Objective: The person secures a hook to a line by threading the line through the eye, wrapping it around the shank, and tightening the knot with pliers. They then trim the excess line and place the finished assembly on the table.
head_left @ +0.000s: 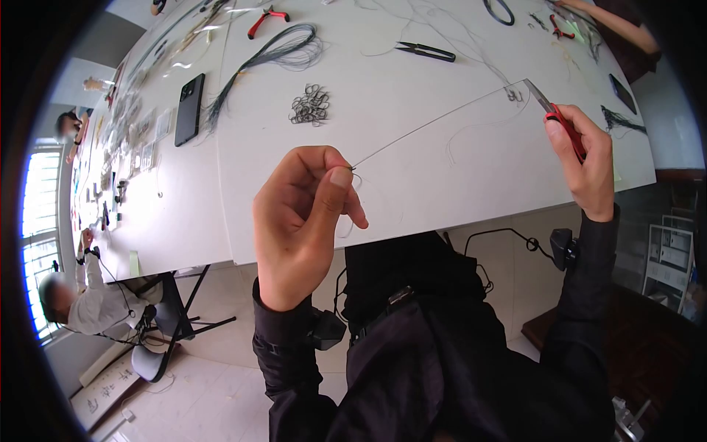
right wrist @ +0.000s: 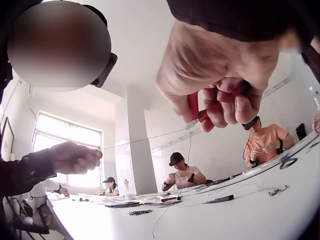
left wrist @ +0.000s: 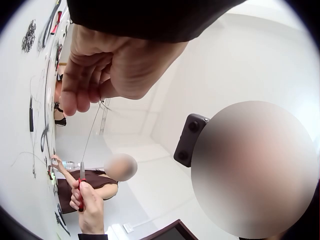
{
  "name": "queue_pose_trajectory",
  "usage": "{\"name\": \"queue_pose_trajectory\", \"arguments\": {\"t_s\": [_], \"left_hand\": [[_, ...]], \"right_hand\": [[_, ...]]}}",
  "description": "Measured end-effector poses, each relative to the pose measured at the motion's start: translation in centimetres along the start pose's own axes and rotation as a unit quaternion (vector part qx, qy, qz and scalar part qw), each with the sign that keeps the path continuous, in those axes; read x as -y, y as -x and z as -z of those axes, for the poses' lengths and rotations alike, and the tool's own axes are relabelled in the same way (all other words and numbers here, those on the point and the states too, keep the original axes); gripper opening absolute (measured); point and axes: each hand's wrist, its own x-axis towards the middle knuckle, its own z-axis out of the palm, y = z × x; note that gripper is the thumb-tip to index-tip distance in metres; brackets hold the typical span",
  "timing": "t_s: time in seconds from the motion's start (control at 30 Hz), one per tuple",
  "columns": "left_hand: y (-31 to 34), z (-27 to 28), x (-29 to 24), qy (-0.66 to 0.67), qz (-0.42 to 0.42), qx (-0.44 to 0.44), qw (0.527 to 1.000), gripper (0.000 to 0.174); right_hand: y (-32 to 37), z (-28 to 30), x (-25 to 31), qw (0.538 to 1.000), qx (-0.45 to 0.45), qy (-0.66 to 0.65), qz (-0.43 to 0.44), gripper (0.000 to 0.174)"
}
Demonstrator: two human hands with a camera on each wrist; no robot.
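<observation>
My left hand [head_left: 298,210] pinches a small fishing hook [head_left: 354,169] between thumb and forefinger, mostly hidden by the fingertips. A thin fishing line [head_left: 434,120] runs taut from there up to the right. My right hand [head_left: 593,162] grips red-handled pliers [head_left: 565,131], whose metal tips meet the line's far end. In the right wrist view, a loose tail of line [right wrist: 189,145] hangs down from the pliers. A heap of dark hooks [head_left: 311,104] lies on the white table [head_left: 412,191] beyond my left hand. A few more hooks [head_left: 513,94] lie near the plier tips.
Black thread snips [head_left: 427,51] and a bundle of dark line [head_left: 276,51] lie farther back. Another pair of red-handled pliers [head_left: 268,22] is beyond them. A phone [head_left: 190,109] rests at the left. Other people sit around the table, whose front edge runs below my hands.
</observation>
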Motion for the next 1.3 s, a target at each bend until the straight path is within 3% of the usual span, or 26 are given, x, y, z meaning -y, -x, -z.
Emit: {"name": "queue_pose_trajectory", "arguments": {"t_s": [0.27, 0.57, 0.97, 1.07, 1.17, 1.27, 1.3], "left_hand": [[0.1, -0.4, 0.2, 0.014, 0.002, 0.014, 1.0, 0.018], [0.2, -0.3, 0.3, 0.009, 0.018, 0.013, 1.0, 0.018], [0.2, -0.9, 0.2, 0.023, 0.042, 0.015, 0.999, 0.017], [0.4, -0.8, -0.1, 0.0, 0.014, -0.013, 1.0, 0.016], [1.0, -0.7, -0.7, -0.022, -0.009, -0.031, 0.999, 0.013], [1.3, -1.1, -0.8, -0.063, -0.031, -0.044, 0.997, 0.015], [1.4, -1.3, -0.8, -0.07, -0.032, -0.042, 0.996, 0.014]], "right_hand": [[-0.5, 0.7, -3.2, 0.995, -0.103, -0.01, 0.002, 0.029], [-0.3, 1.4, -7.0, 0.992, -0.122, 0.0, -0.042, 0.03], [-0.5, -0.1, -7.6, 0.982, -0.169, 0.051, -0.063, 0.034], [0.0, 0.9, -6.3, 0.985, -0.027, 0.106, -0.136, 0.034], [0.9, 0.7, -6.0, 0.987, -0.023, 0.085, -0.134, 0.033], [1.2, 0.1, -2.8, 0.988, -0.048, -0.061, -0.132, 0.028], [1.3, -0.3, -0.5, 0.988, -0.02, -0.125, -0.087, 0.024]]}}
